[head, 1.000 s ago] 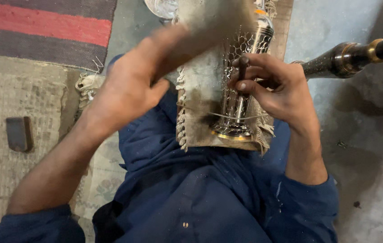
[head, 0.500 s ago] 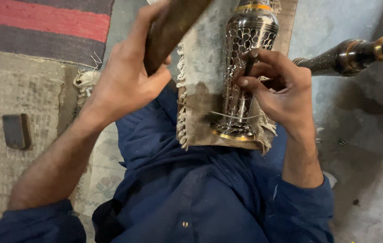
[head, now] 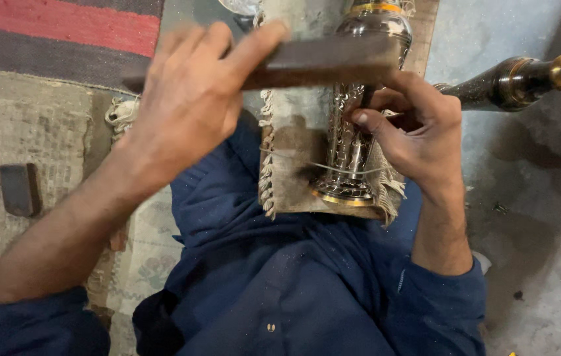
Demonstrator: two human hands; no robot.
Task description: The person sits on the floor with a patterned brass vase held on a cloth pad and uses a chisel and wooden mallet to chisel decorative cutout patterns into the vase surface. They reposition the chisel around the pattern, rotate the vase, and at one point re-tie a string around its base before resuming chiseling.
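Head view: your left hand is wrapped around a flat wooden bar, fingers curled tight over its top edge, thumb side toward you. The bar lies crosswise and blurred, just above the vase and in front of its upper body. The vase, silvery with an engraved pattern and brass bands at neck and foot, lies lengthwise on a fringed cloth over your lap, foot toward you, neck away. A thin wire or string crosses the vase near its foot.

Your right hand sits on the right flank of the vase, fingers pinched together on a thin dark tool whose tip is hidden between your fingers and the bar; you cannot tell exactly where it meets the metal. Thumb presses against the vase wall.

Right of the vase, well apart, a dark pipe with brass rings lies on the grey floor. Left of the vase, past your left forearm, a small dark block rests on the mat, with a striped rug beyond it.
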